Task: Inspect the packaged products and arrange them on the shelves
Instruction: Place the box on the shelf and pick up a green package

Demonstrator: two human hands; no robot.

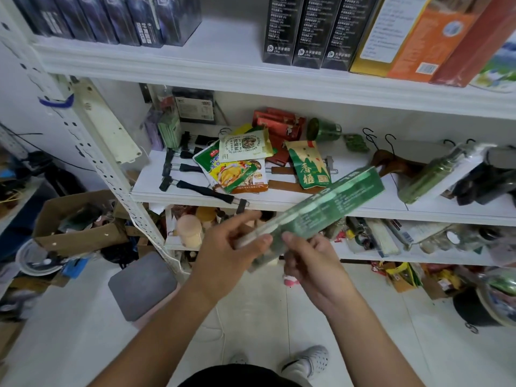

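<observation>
I hold a long green packaged product (329,203) in front of the middle shelf (307,203), tilted up to the right and blurred by motion. My left hand (234,247) grips its near end from the left, thumb on top. My right hand (310,258) pinches the same end from the right. On the middle shelf lie several food pouches: a green and yellow one (229,170), a white mushroom one (244,145), a green and tan one (308,166), and red packs (279,125) behind them.
Dark boxes (304,29) and orange and red boxes (435,34) stand on the top shelf. A green jar (324,129), wooden hangers (396,163) and a green pack (430,177) lie on the middle shelf. Cardboard boxes (81,222) and a grey stool (142,286) sit on the floor at left.
</observation>
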